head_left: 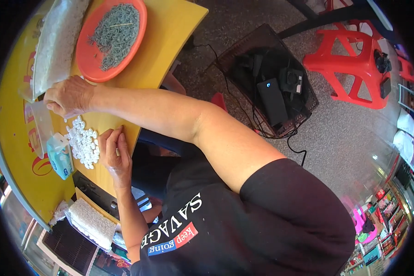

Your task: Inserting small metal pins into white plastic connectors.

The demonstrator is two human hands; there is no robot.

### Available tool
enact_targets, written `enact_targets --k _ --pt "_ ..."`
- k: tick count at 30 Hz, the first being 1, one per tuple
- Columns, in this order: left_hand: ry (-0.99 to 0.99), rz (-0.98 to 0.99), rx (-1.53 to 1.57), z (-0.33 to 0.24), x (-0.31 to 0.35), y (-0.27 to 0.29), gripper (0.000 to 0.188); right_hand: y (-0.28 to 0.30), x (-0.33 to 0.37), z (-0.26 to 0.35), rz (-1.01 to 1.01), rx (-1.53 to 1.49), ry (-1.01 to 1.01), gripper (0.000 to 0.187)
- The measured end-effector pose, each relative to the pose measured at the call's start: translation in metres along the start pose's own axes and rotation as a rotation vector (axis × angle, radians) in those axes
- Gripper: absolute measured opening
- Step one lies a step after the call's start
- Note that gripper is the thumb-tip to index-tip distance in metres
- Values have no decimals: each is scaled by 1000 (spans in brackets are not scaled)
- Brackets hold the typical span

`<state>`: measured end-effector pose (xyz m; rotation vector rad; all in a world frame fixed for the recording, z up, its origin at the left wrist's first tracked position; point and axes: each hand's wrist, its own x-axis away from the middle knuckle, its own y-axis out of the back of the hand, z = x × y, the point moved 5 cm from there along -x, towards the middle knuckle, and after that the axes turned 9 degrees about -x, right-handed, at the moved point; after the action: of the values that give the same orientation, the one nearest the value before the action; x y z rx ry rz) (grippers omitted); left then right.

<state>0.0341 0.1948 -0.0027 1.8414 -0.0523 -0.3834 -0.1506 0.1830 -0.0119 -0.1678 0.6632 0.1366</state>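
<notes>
1. L hand (116, 154): fingers bent, beside small white plastic pcs (83, 143); can't tell if holding.
2. R hand (70, 96): curled; can't tell contents.
3. Pcs on yellow tabletop (163, 48) btwn hands, round orange-red plastic dish (85, 57) by R hand: prob. easy reach.

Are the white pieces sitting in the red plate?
No, the white pieces lie heaped on the table, while the red plate holds grey pieces.
</notes>
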Motion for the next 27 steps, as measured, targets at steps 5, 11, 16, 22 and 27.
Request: enact_targets --k 5,11,16,22,27 --pt "2 -38 48 3 2 -1 18 -10 8 5 14 66 155 12" --pt "23 -52 73 10 7 -4 18 -17 16 5 173 103 124 9" --pt "41 -80 78 12 10 -1 18 -21 16 11 237 52 119 8" --pt "85 -148 143 16 7 -1 17 -16 19 17 310 106 277 9" --pt "66 -204 187 24 8 0 13 -8 12 23 258 38 339 9"
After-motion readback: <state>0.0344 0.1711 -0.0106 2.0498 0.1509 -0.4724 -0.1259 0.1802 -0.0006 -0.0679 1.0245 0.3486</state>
